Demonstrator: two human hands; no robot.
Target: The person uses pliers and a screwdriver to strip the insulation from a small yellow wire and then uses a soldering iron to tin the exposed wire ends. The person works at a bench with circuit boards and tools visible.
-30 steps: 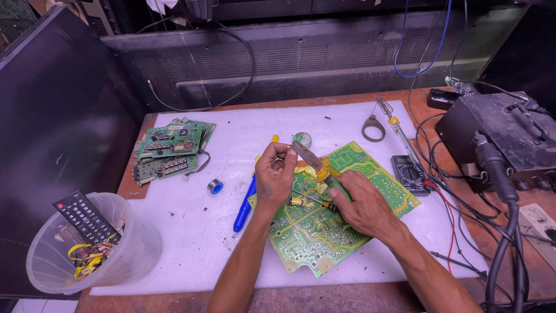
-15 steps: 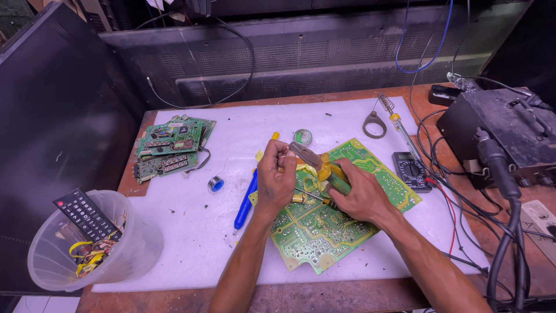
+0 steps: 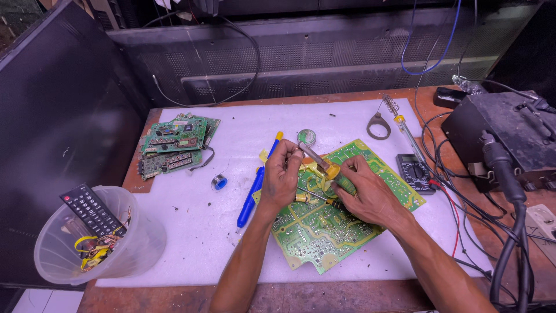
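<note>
Closest in, the green circuit board (image 3: 324, 232) lies solder side up on the white mat (image 3: 191, 226), overhanging a second board under it, so it probably isn't sitting flat. If it rocks while getting poked, the tip could skate across the traces.

Both hands meet over the top middle of that board. The left hand (image 3: 281, 179) is curled shut, pinching a slim metal tool (image 3: 311, 155) that angles up and away, maybe tweezers or an iron tip, can't tell which. The right hand (image 3: 365, 194) is closed around a green-handled screwdriver (image 3: 346, 184), tip pointing in toward the yellow part (image 3: 324, 171) between the two hands. Fingers are really close to the working point, so a slip means a jabbed fingertip or a lifted pad.

Just left of the left wrist sits a blue desoldering pump (image 3: 255, 191), and an elbow could easily roll it. A small solder spool (image 3: 219, 182) sits a bit further out.

On the right, the multimeter (image 3: 416, 171) and a tangle of red and black leads (image 3: 457, 214) sit near the right forearm, so a snag there would drag stuff across the bench.

Further back, the soldering iron (image 3: 408, 136) lies loose on the mat. If it's hot, that foam could scorch. A stack of boards (image 3: 174, 145) sits far left, and a plastic tub (image 3: 92, 237) with a remote is at the near left corner.
</note>
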